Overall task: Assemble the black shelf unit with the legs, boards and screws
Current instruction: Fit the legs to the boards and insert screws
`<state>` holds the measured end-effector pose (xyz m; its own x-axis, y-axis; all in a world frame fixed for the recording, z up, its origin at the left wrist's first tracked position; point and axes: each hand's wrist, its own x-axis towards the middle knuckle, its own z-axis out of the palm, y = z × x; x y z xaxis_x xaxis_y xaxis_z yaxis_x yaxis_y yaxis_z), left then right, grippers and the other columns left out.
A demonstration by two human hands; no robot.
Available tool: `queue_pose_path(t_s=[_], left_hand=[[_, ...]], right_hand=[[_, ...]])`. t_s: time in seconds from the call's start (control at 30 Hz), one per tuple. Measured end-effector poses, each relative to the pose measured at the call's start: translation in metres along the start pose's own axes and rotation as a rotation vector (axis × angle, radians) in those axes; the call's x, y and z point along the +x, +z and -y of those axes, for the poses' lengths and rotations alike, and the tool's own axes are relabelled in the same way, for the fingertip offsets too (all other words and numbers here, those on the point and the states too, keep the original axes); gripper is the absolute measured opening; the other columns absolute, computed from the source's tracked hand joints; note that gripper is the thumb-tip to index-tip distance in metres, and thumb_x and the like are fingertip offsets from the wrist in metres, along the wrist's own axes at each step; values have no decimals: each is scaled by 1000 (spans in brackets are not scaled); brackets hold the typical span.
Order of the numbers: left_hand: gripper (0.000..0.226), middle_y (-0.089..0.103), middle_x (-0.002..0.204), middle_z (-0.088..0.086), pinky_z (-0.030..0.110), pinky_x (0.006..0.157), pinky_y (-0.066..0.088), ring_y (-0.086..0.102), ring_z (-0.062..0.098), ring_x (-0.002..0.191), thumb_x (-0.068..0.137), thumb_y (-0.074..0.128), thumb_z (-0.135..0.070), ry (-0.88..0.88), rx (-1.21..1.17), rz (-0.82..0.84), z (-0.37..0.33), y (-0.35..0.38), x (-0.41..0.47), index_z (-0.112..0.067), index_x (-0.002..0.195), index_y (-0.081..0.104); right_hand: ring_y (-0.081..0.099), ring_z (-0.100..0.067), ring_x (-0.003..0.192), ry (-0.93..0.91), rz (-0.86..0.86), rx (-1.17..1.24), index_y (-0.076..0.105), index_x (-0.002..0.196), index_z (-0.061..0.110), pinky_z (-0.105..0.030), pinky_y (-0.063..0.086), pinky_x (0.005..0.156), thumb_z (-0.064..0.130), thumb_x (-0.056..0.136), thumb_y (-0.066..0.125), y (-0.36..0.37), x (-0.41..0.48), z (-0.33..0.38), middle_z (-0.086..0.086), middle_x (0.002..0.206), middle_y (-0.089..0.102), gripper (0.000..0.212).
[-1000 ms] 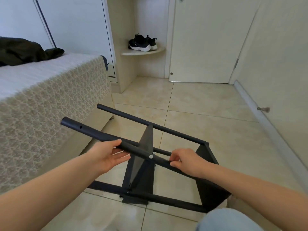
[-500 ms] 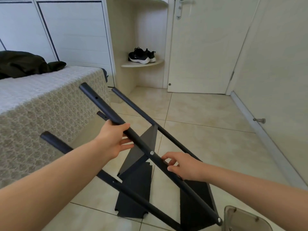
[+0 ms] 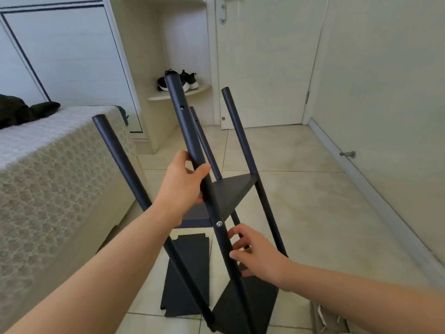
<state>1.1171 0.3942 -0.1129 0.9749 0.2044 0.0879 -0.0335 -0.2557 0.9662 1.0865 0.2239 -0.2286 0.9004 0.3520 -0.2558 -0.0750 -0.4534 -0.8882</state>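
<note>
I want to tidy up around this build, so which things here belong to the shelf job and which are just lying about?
Job:
half-built black metal shelf frame
loose black shelf board on the floor
silver screw in the near leg

Lying about:
black sneakers on the corner shelf
dark garment on the bed

black shelf unit (image 3: 231, 196), silver screw (image 3: 219, 223), beige patterned bedspread (image 3: 48, 169), blk/white shoes (image 3: 178, 80).

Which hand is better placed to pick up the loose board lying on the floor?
Right. The left hand is wrapped around the front leg, steadying the frame; the right hand only touches that leg with its fingertips and sits lower, nearer the loose board.
</note>
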Motion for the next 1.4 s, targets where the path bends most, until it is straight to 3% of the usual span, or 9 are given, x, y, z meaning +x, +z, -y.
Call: queue_pose_path(t_s=[0.17,0.23,0.37,0.67,0.73,0.87,1.03,1.23,1.4], left_hand=[[30,64,98,7,17,48,52,71,6,69,99,62,-22,78,21,111,-3,9,-13,-46,91,46],[29,63,99,8,17,49,53,69,-3,70,98,63,-21,87,16,158,-4,11,-18,-45,93,47],[25,63,104,6,19,54,56,70,-3,77,98,62,-23,102,46,237,-4,12,-26,-43,101,48],[28,64,100,9,16,56,55,70,5,80,97,64,-23,153,62,332,-3,17,-48,-48,98,50],[29,63,100,8,16,58,55,70,5,82,96,65,-24,165,72,353,-2,19,-53,-50,98,50],[33,63,100,5,16,59,56,70,4,85,96,66,-27,186,91,389,-1,16,-60,-55,91,50],[23,65,99,5,22,66,60,72,10,87,96,65,-29,209,99,443,-3,8,-68,-49,99,54],[21,66,103,2,32,75,63,72,14,91,95,64,-31,196,131,468,4,0,-74,-38,112,54],[21,65,102,-9,34,79,61,68,7,90,95,60,-42,304,261,350,1,1,-70,-41,114,49]], right_hand=[[66,-18,101,56,-4,106,56,110,31,-35,61,80,12,93,65,-6,-11,-10,0,112,63,27],[66,-16,102,97,15,118,58,106,33,-33,61,81,13,93,67,-9,-13,-15,3,112,64,26],[65,-9,102,142,42,75,61,103,33,-27,60,81,15,92,67,-25,-13,-21,8,111,67,22],[63,-17,103,85,-409,-20,60,109,20,-31,56,80,15,96,61,-119,17,-6,-4,111,65,14],[63,-21,103,88,-490,-28,58,115,16,-31,56,78,18,96,61,-131,24,-5,-7,112,64,19],[58,-24,106,119,-567,-66,45,136,10,-40,51,95,25,96,62,-140,40,-3,-2,106,58,46],[47,-31,131,158,-605,-89,17,153,9,-37,40,102,26,98,59,-148,52,3,-13,148,42,71],[55,-31,110,241,-535,-77,37,138,10,-43,51,88,15,99,53,-151,54,-7,-9,117,52,43],[58,-37,106,211,-570,-182,41,130,4,-51,55,89,9,101,44,-160,47,-4,-19,120,55,29]])
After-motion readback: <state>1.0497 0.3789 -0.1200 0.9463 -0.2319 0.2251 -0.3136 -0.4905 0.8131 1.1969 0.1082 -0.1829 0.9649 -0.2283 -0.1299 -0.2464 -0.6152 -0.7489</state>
